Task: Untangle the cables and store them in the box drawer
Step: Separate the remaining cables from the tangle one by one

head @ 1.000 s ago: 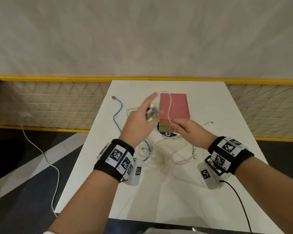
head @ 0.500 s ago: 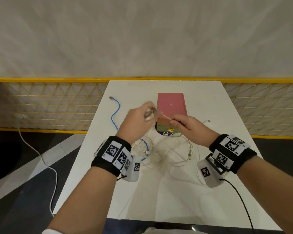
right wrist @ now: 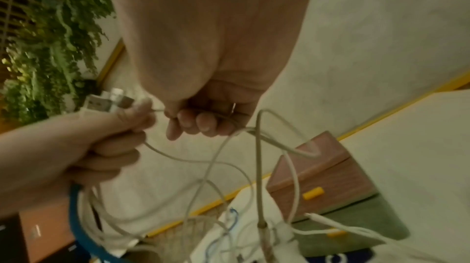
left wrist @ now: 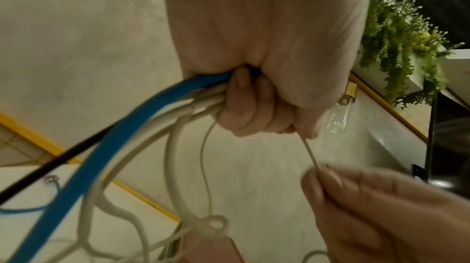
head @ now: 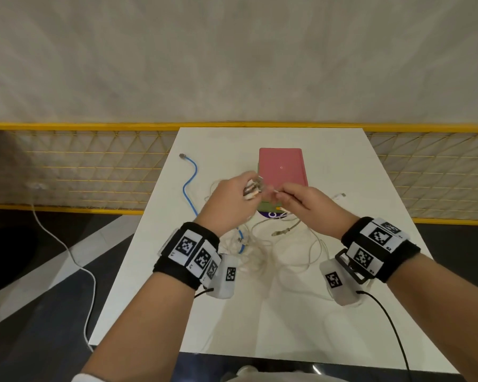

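My left hand (head: 232, 201) is raised above the white table (head: 287, 312) and grips a bundle of cables (left wrist: 178, 106), one blue and several white, with USB plugs (head: 253, 190) sticking out past its fingers. My right hand (head: 301, 201) pinches a thin white cable (left wrist: 309, 152) that runs out of the left fist. A knot (left wrist: 212, 226) ties white strands below the hands. The tangle (head: 260, 244) hangs down onto the table. The pink box (head: 282, 168) with its drawers stands just beyond both hands.
The blue cable (head: 189, 183) trails across the table's left side to a plug (head: 182, 155) near the far left. A loose white plug (head: 341, 194) lies right of the box. A yellow mesh fence (head: 80, 172) runs behind the table. Another white cable (head: 75, 260) lies on the floor at left.
My left hand's forefinger has curled in and the hand has dropped lower. My right hand has come up close to the left and taken the thin white cable beside the plugs.
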A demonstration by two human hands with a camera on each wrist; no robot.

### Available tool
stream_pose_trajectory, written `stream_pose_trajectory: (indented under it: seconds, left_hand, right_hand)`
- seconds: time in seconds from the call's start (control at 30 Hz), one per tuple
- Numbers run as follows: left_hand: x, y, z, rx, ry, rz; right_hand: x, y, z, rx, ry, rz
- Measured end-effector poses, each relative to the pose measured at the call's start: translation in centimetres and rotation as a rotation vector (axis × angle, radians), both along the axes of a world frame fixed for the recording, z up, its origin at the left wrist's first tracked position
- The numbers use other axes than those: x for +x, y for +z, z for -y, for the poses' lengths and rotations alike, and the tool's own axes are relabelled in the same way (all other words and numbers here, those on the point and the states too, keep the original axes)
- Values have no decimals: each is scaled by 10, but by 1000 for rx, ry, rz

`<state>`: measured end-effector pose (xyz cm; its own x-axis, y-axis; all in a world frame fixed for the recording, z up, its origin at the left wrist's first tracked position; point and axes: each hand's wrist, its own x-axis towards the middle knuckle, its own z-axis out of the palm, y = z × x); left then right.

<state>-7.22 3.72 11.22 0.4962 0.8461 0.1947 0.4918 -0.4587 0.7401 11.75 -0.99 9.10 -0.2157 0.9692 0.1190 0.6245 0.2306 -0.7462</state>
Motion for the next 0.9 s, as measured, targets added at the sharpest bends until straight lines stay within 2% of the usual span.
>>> stream_pose_trajectory:
  seconds: [0.1, 0.27, 0.3, 0.37, 0.43, 0.5, 0.57, 0.7, 0.8, 0.9]
  left_hand:
    - [-13, 8, -10, 80, 183, 109]
    - [-21, 1, -12, 140, 387, 120]
    - [-21, 2, -10, 122, 391, 143]
    - [-17, 1, -5, 57, 251, 172]
    - [-7, -2, 3, 13, 49, 40]
    - [3, -10, 8, 26, -48, -156]
    - [6, -15, 9, 52, -40, -217]
    - [1, -17, 0, 178, 91, -156]
    - [-1, -16, 1, 163, 170, -114]
    - [-1, -15, 3, 161, 230, -62]
  right_hand:
    - [12, -12, 4, -62, -16, 11]
    - [14, -20, 5, -145, -19, 49]
    - [14, -20, 5, -169, -22, 63]
    - [14, -21, 6, -197, -27, 89]
    - [10, -19, 7, -172, -13, 105]
    - [5, -15, 8, -105, 22, 158]
    - [4, -15, 8, -63, 37, 250]
    - [15, -24, 11, -52, -9, 453]
    - [22, -25, 12, -93, 15, 453]
    - [27, -29, 8, -18, 15, 415]
